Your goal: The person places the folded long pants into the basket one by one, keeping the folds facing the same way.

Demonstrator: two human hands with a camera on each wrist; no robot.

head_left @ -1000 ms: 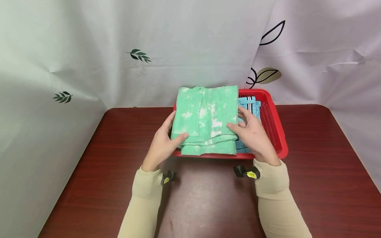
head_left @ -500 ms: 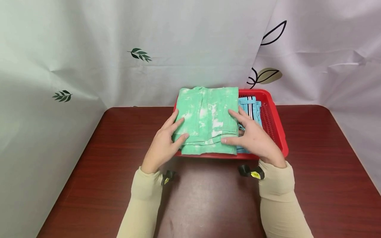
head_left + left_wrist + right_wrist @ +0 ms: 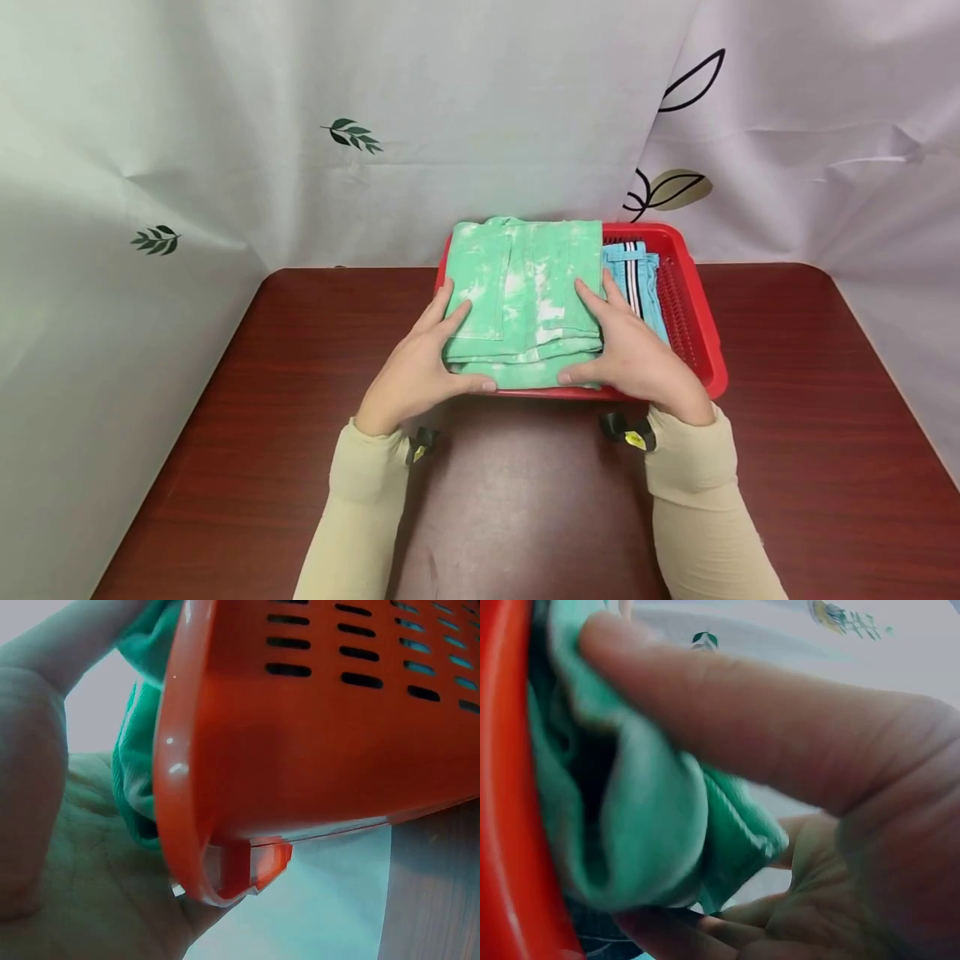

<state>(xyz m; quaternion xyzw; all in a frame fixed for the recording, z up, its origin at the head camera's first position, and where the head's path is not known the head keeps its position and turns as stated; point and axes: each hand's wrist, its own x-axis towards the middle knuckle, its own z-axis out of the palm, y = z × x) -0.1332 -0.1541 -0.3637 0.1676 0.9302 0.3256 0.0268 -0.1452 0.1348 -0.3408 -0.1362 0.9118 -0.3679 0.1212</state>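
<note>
A folded green garment (image 3: 525, 279) with white tie-dye patches and stitched seams lies in the left and middle part of a red plastic basket (image 3: 703, 333). My left hand (image 3: 416, 362) rests along its left side, fingers spread, thumb across the front fold. On the opposite side my right hand (image 3: 637, 346) touches it with extended fingers and thumb. In the right wrist view, the soft folds of the green garment (image 3: 652, 817) sit between thumb and fingers. The left wrist view shows the left palm beside the slotted basket wall (image 3: 300, 750).
A folded light-blue garment (image 3: 649, 279) with a black-and-white stripe lies in the basket to the right of the green one. Below is a dark red wooden table (image 3: 810, 400). A pale curtain (image 3: 480, 108) with leaf prints hangs behind.
The hands have loosened from gripping the green garment's sides to spread fingers on it. The left thumb has slid to its front edge. The garment has barely shifted.
</note>
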